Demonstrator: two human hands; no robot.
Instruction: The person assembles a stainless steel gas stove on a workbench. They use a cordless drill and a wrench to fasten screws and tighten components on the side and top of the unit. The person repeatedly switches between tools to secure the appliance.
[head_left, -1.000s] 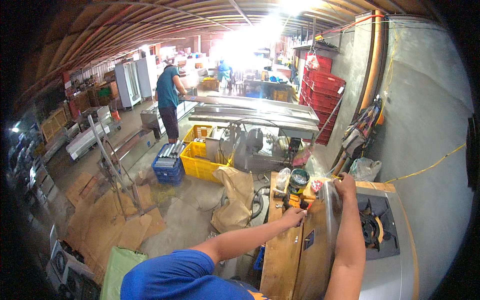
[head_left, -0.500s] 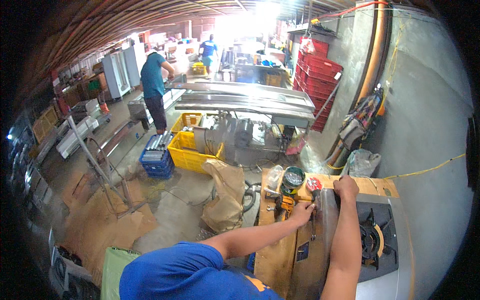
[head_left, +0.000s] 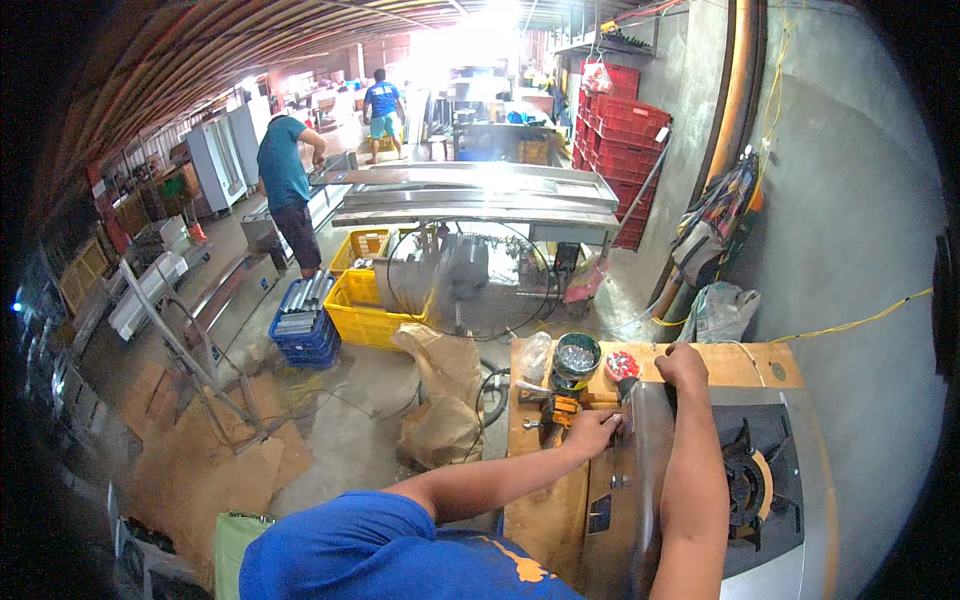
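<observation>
A long, dark grey metal panel (head_left: 645, 470) with a rounded edge lies along the left side of a gas stove (head_left: 770, 540). My right hand (head_left: 682, 366) is closed on the panel's far end, its fingertips partly hidden. Across the panel's left edge, the fingers of my left hand (head_left: 594, 434) are pinched together on something too small to make out. Just left of that hand, a yellow and black power drill (head_left: 561, 410) lies on the wooden board. A small dark label (head_left: 600, 514) sits on the panel's nearer part.
On the wooden board (head_left: 785, 365) stand a tub of small metal parts (head_left: 577, 358) and a round container of red and white pieces (head_left: 622, 366). A clear bag (head_left: 534, 356) lies beside them. Yellow crates (head_left: 375, 315) and a blue crate (head_left: 303, 340) stand beyond; two people work farther off.
The whole view has shifted slightly. Both hands stay at the panel with little change of grip. The distant person in blue has turned and stands more upright.
</observation>
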